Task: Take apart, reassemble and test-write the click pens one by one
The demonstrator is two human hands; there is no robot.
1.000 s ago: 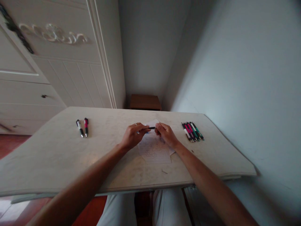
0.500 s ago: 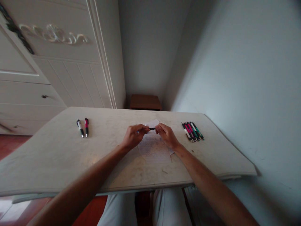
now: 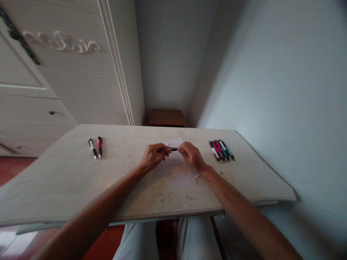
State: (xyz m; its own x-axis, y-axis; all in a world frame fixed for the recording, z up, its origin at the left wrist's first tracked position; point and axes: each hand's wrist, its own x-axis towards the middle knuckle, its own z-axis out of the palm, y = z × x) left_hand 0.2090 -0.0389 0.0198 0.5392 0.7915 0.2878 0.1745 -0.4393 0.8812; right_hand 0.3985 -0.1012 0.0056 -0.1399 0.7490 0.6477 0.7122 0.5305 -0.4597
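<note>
Both my hands pinch a dark pen [image 3: 174,149] held level above the middle of the table. My left hand [image 3: 155,156] is closed on its left end, and my right hand [image 3: 191,156] grips the right end. Only a short dark stretch shows between the fingertips; the rest is hidden. Beneath my hands lie sheets of paper [image 3: 179,175] with faint writing on them.
On the left of the white table [image 3: 127,144] lie a white-and-black pen [image 3: 92,148] and a pink-and-black pen [image 3: 100,147]. Several pens [image 3: 221,150] in various colours lie side by side at the right. A white cabinet [image 3: 86,83] stands left; a wall [image 3: 284,90] runs along the right.
The fingers of both hands have shifted slightly on the pen, and the part showing between them looks a little different. The pens on the table stay where they were.
</note>
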